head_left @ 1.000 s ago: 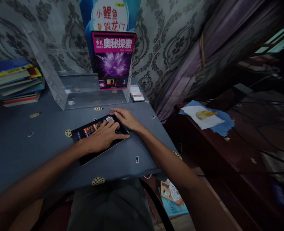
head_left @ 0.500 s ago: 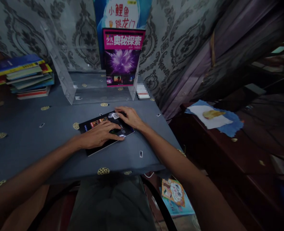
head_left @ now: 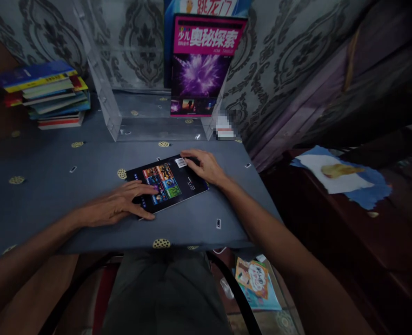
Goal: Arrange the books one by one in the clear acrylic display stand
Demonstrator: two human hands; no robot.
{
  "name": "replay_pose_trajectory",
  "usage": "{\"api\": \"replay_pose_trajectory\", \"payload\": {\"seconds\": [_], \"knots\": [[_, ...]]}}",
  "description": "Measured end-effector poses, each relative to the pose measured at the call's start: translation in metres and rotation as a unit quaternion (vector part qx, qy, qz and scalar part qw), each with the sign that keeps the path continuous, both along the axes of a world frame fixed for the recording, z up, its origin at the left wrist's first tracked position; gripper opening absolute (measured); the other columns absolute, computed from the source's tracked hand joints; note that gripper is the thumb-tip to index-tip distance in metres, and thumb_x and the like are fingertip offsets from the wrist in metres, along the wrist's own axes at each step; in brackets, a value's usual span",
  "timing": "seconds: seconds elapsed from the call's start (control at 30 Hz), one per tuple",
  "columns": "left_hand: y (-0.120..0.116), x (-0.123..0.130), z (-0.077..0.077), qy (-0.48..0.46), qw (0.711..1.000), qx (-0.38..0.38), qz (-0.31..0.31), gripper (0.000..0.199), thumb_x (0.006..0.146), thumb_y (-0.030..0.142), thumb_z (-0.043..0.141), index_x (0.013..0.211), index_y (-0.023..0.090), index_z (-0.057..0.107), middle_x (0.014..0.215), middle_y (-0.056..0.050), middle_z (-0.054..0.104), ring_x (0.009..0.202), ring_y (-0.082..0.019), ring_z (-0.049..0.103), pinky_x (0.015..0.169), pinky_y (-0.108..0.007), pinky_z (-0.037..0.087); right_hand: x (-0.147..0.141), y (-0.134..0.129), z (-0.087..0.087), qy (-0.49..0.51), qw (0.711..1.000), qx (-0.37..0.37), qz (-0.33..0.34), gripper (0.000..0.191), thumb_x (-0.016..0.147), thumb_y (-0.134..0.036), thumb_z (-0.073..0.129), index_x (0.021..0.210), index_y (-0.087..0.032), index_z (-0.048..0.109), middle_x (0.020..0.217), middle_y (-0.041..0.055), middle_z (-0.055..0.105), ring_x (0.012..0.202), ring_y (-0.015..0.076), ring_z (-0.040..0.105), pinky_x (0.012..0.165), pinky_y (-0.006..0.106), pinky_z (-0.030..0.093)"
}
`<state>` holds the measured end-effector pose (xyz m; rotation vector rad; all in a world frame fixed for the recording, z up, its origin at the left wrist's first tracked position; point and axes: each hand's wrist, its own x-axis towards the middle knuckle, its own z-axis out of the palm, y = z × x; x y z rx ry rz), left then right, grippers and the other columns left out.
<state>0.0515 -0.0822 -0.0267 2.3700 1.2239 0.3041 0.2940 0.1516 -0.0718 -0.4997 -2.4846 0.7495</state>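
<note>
A dark book (head_left: 171,182) with colourful small pictures and a white barcode label lies flat on the blue-grey tablecloth (head_left: 97,163). My left hand (head_left: 122,202) rests on its left end, fingers spread, with the thumb along the near edge. At the book's far right corner, my right hand (head_left: 204,166) lies with its fingers apart, touching the cover beside the barcode. Neither hand grips the book. Behind it stands a clear acrylic rack (head_left: 164,130) with a purple and pink book (head_left: 202,77) upright on it.
A stack of books (head_left: 57,100) sits at the back left. Behind the purple book is a blue book (head_left: 169,42). Right of the table, a paper (head_left: 331,174) lies on a dark red surface. More books (head_left: 253,279) lie below the table's front edge.
My left hand has slid left across the cover, uncovering the small pictures. My right hand stays at the far right corner. The view has shifted, with the surroundings displaced in it.
</note>
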Motion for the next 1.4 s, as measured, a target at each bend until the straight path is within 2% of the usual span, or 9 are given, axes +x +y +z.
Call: {"api": "replay_pose_trajectory", "payload": {"seconds": [0.23,0.37,0.43,0.53,0.73,0.9,1.07,1.23,1.4], "knots": [[-0.027,-0.016,0.002,-0.025,0.998,-0.040,0.046,0.051,0.094,0.007,0.050,0.120,0.046,0.069,0.158,0.005,0.041,0.144,-0.027,0.040,0.122,-0.060,0.021,0.003,-0.001,0.001,0.016,1.000,-0.003,-0.003,0.031,0.096,-0.030,0.052,0.121,-0.019,0.067,0.118,0.0095,0.073,0.110,0.0252,0.068,0.097,0.043,0.053],[-0.030,-0.019,0.004,-0.105,0.987,-0.069,0.100,0.040,0.099,0.015,0.043,0.114,0.034,0.075,0.149,-0.002,0.053,0.139,-0.025,0.048,0.118,-0.053,0.035,0.003,-0.002,0.002,0.009,1.000,-0.008,-0.005,0.030,0.096,-0.031,0.052,0.121,-0.022,0.067,0.116,0.0080,0.074,0.109,0.0253,0.068,0.095,0.044,0.054],[-0.030,-0.021,0.001,-0.124,0.981,-0.034,0.144,0.042,0.102,0.017,0.036,0.127,0.031,0.067,0.147,-0.005,0.055,0.138,-0.023,0.049,0.115,-0.049,0.041,0.003,-0.003,0.003,0.007,1.000,-0.003,-0.007,0.030,0.096,-0.031,0.053,0.120,-0.023,0.067,0.116,0.0076,0.074,0.109,0.0258,0.068,0.096,0.045,0.054],[-0.028,-0.023,-0.007,-0.061,0.981,0.033,0.181,0.052,0.101,0.014,0.031,0.148,0.030,0.046,0.153,-0.006,0.049,0.145,-0.022,0.040,0.120,-0.053,0.030,0.002,-0.003,0.003,0.003,1.000,0.007,-0.007,0.030,0.096,-0.031,0.052,0.120,-0.023,0.067,0.117,0.0088,0.073,0.109,0.0268,0.067,0.095,0.046,0.054],[-0.018,-0.029,-0.014,0.056,0.973,0.055,0.216,0.062,0.098,0.011,0.031,0.157,0.029,0.026,0.159,-0.007,0.040,0.148,-0.022,0.035,0.122,-0.056,0.023,0.002,-0.005,0.005,-0.002,1.000,0.012,-0.006,0.030,0.096,-0.029,0.052,0.120,-0.022,0.068,0.116,0.0092,0.073,0.107,0.0262,0.067,0.093,0.043,0.054],[-0.020,-0.025,-0.013,0.102,0.974,0.072,0.188,0.065,0.097,0.011,0.034,0.158,0.030,0.022,0.161,-0.008,0.035,0.149,-0.025,0.031,0.121,-0.061,0.019,0.001,-0.007,0.004,0.007,1.000,0.012,-0.011,0.030,0.095,-0.028,0.052,0.118,-0.018,0.068,0.114,0.0112,0.073,0.105,0.0265,0.068,0.094,0.044,0.054],[-0.051,-0.006,-0.015,0.064,0.992,0.056,0.092,0.080,0.092,0.002,0.036,0.159,0.035,0.008,0.164,-0.005,0.031,0.150,-0.020,0.029,0.124,-0.060,0.013,0.000,-0.007,0.004,0.004,1.000,0.017,-0.008,0.030,0.094,-0.027,0.051,0.118,-0.019,0.068,0.114,0.0109,0.073,0.107,0.0275,0.067,0.095,0.047,0.053],[-0.075,0.015,-0.006,-0.005,0.999,0.011,0.041,0.068,0.096,0.007,0.036,0.157,0.035,0.023,0.159,-0.002,0.041,0.148,-0.018,0.035,0.126,-0.055,0.017,0.000,-0.007,0.004,0.003,1.000,0.014,-0.010,0.030,0.094,-0.028,0.052,0.119,-0.021,0.068,0.115,0.0099,0.073,0.106,0.0269,0.068,0.094,0.045,0.054],[-0.049,0.015,0.015,-0.065,0.991,-0.004,0.113,0.040,0.103,0.023,0.038,0.138,0.032,0.055,0.141,-0.003,0.062,0.131,-0.018,0.056,0.119,-0.049,0.034,-0.001,-0.006,0.003,0.001,1.000,0.002,-0.013,0.030,0.095,-0.029,0.052,0.119,-0.022,0.068,0.116,0.0096,0.073,0.107,0.0267,0.067,0.095,0.046,0.053]]}}
